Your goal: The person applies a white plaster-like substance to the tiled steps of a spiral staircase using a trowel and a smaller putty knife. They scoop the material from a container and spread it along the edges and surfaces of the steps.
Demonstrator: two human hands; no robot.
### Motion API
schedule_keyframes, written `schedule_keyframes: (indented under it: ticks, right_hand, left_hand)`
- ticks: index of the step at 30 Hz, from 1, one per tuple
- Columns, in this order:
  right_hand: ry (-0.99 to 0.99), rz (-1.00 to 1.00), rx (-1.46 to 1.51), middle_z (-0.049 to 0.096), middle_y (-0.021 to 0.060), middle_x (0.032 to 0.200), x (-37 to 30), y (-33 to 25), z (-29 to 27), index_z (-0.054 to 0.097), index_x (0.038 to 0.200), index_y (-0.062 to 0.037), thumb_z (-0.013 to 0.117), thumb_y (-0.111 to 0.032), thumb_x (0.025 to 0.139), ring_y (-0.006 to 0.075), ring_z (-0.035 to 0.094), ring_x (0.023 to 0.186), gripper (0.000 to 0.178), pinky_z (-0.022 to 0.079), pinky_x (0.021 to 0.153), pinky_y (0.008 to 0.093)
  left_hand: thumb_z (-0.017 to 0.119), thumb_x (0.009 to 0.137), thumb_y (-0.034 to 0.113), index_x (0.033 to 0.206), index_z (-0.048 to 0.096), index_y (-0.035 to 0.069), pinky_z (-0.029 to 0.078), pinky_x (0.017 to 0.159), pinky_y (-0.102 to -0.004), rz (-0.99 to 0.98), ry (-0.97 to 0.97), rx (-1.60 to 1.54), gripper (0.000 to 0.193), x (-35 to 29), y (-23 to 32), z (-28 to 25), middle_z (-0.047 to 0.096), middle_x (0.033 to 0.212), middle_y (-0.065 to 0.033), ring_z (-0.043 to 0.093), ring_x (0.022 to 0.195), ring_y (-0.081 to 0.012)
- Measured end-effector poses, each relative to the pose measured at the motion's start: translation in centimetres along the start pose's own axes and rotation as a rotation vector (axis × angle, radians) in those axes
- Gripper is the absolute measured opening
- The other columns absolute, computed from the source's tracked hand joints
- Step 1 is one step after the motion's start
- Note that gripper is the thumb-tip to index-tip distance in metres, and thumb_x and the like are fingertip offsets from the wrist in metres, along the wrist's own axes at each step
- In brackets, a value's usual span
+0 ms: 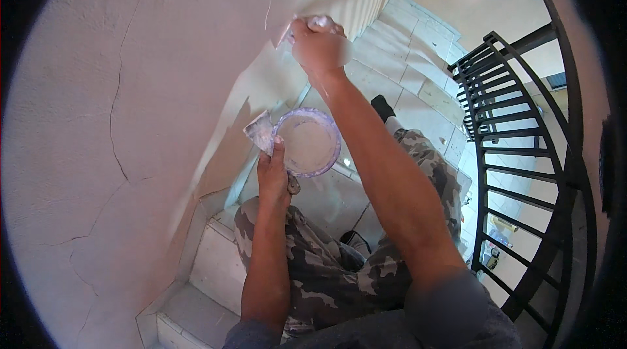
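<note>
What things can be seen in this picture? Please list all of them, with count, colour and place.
wall: one, off-white, cracked, fills the left side
bowl: one, purple rim, pale paste inside, centre, held in the left hand
scraper: one, smeared white, beside the bowl on its left, in the same hand
tool at the wall: one, whitish, mostly hidden in the right hand, kind cannot be told
stairs: one flight, pale tiled steps, going down from the centre to the upper right
railing: one, black metal bars, right side
trousers: one pair, camouflage pattern, lower centre
left hand: grip closed on bowl and scraper
right hand: grip closed on the tool, against the wall
</note>
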State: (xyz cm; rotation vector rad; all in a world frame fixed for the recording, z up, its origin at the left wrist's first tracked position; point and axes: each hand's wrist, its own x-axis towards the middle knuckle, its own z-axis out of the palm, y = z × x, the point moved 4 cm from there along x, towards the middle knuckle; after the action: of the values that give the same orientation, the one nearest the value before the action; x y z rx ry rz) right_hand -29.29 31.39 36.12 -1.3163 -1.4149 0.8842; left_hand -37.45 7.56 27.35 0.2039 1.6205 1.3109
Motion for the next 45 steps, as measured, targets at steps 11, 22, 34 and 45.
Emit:
schedule_keyframes:
  ticks: [11, 22, 34, 45]
  right_hand:
    - [-0.068, 0.267, 0.723, 0.065, 0.0103, 0.08, 2.2, -2.8, -4.5, 0.065, 0.088, 0.0017, 0.065, -0.016, 0.093, 0.0184, 0.062, 0.067, 0.019, 0.052, 0.059, 0.0349]
    - [0.038, 0.049, 0.448, 0.073, 0.0102, 0.094, -1.7, 5.6, -0.6, 0.069, 0.109, 0.0062, 0.066, -0.013, 0.093, 0.0139, 0.068, 0.083, 0.025, 0.054, 0.078, 0.0264]
    - [0.062, 0.061, 0.771, 0.072, 0.0097, 0.082, -4.5, 2.3, -2.6, 0.069, 0.096, 0.0047, 0.065, -0.017, 0.091, 0.0137, 0.066, 0.073, 0.023, 0.053, 0.071, 0.0293]
    - [0.183, -0.012, 0.426, 0.072, 0.0185, 0.094, -4.8, -0.5, 0.6, 0.071, 0.093, 0.0045, 0.069, -0.013, 0.085, 0.0228, 0.07, 0.08, 0.02, 0.054, 0.076, 0.0366]
  left_hand:
    - [0.053, 0.101, 0.052, 0.132, 0.051, 0.001, 0.053, 0.06, -0.0286, -0.027, -0.091, -0.019, 0.06, -0.2, 0.4, -0.1, 0.067, 0.11, -0.0092, 0.066, 0.086, -0.0162]
    - [0.059, 0.101, 0.041, 0.14, 0.044, -0.004, 0.053, 0.091, -0.0365, -0.111, -0.055, -0.039, 0.061, -0.4, 0.6, -0.4, 0.057, 0.132, -0.017, 0.062, 0.114, -0.0259]
    - [0.058, 0.101, 0.042, 0.139, 0.045, -0.002, 0.054, 0.091, -0.0371, -0.054, -0.083, -0.092, 0.06, -0.4, 0.5, -0.3, 0.058, 0.131, -0.0153, 0.062, 0.114, -0.0252]
    - [0.059, 0.1, 0.042, 0.127, 0.052, 0.001, 0.044, 0.052, -0.0308, 0.008, -0.021, 0.0, 0.05, 0.6, -0.3, -1.3, 0.063, 0.098, -0.0058, 0.06, 0.072, -0.015]
